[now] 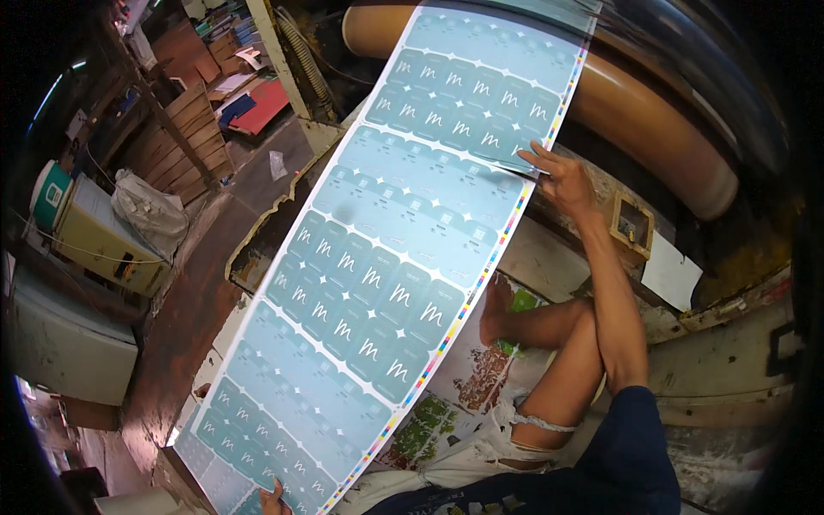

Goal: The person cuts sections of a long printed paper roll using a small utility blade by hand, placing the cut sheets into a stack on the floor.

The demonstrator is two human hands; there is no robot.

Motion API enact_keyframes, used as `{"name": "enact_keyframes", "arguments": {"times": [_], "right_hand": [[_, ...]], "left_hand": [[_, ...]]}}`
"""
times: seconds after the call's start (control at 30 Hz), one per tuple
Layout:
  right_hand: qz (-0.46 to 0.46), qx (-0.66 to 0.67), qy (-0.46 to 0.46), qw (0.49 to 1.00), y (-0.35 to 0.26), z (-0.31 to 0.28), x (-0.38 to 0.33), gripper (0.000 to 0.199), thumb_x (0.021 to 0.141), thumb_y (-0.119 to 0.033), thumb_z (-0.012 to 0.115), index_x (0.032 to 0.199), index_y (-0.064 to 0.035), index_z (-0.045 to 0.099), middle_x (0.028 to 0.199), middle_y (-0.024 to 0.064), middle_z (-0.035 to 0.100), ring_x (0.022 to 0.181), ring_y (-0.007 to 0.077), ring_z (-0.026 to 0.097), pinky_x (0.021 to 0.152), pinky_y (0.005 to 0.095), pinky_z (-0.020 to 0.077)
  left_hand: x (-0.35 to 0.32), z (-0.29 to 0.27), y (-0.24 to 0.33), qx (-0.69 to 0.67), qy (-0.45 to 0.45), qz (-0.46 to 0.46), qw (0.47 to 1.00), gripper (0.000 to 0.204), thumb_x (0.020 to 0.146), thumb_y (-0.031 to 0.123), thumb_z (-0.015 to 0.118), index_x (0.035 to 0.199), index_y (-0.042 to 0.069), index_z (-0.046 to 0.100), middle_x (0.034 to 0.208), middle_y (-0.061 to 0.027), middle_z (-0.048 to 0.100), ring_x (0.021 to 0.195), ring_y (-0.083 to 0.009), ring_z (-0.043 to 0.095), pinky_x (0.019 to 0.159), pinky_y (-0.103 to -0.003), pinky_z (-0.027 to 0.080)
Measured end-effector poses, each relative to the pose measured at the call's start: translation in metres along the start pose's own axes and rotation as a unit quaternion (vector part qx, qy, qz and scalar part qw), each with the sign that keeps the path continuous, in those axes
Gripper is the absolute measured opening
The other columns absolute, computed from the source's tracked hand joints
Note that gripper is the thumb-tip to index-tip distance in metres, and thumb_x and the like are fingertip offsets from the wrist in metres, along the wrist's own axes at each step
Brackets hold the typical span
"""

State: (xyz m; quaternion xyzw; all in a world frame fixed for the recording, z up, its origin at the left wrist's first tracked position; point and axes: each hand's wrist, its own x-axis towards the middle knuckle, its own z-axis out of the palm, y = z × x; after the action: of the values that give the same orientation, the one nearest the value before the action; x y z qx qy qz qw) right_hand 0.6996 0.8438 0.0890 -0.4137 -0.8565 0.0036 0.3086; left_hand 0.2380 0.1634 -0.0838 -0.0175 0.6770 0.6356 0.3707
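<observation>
A long run of printed sheet [412, 219], pale and dark teal with rows of rounded card shapes and a colour strip along its right edge, slopes from the lower left up to the top. Across its upper part, a sheet edge lifts slightly beside my right hand [562, 182]. That hand is closed on the sheet's right margin, thumb and fingers at the lifted corner. At the bottom, only part of my left hand [275, 499] shows, gripping the near end with a finger or thumb over the print. The rest of it is cut off or hidden.
Brown rollers [652, 129] lie beyond the sheet, which passes under a dark glossy one on top. A small wooden box [632, 225] and a white card [672, 273] sit at right. My bare legs [558, 369] are below the sheet. Cabinets [73, 330] stand at left.
</observation>
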Motion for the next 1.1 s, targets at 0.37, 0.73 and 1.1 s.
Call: {"name": "enact_keyframes", "arguments": {"times": [0.37, 0.73, 1.1], "right_hand": [[0.030, 0.063, -0.078, 0.995, -0.016, -0.011, 0.018, 0.032, 0.072, -0.002, 0.062, 0.101, -0.0080, 0.072, 0.081, 0.0263, 0.063, 0.079, 0.0402, 0.064, 0.070, 0.0439, 0.0513], [0.118, 0.093, -0.234, 0.961, -0.214, 0.009, -0.020, 0.031, 0.082, -0.020, 0.071, 0.081, 0.0100, 0.065, 0.066, 0.0233, 0.062, 0.046, 0.0255, 0.062, 0.044, 0.0375, 0.0489], [0.117, 0.095, -0.344, 0.927, -0.226, 0.049, -0.042, 0.040, 0.082, -0.026, 0.074, 0.084, 0.0106, 0.057, 0.065, 0.0151, 0.061, 0.041, 0.0190, 0.058, 0.036, 0.0328, 0.0448]], "left_hand": [[0.007, -0.023, 0.045, 0.126, 0.160, -0.001, 0.979, 0.047, 0.082, 0.014, 0.075, 0.120, 0.001, 0.051, 0.104, -0.0089, 0.061, 0.091, -0.0190, 0.060, 0.080, -0.035, 0.050], [0.172, -0.084, -0.003, 0.110, 0.106, 0.025, 0.988, 0.050, 0.081, -0.001, 0.072, 0.122, -0.004, 0.044, 0.109, -0.0150, 0.061, 0.098, -0.0228, 0.059, 0.086, -0.035, 0.049], [0.269, -0.069, -0.063, 0.092, -0.007, 0.044, 0.995, 0.043, 0.086, 0.007, 0.070, 0.124, -0.005, 0.052, 0.104, -0.0152, 0.066, 0.081, -0.0264, 0.066, 0.072, -0.037, 0.056]]}}
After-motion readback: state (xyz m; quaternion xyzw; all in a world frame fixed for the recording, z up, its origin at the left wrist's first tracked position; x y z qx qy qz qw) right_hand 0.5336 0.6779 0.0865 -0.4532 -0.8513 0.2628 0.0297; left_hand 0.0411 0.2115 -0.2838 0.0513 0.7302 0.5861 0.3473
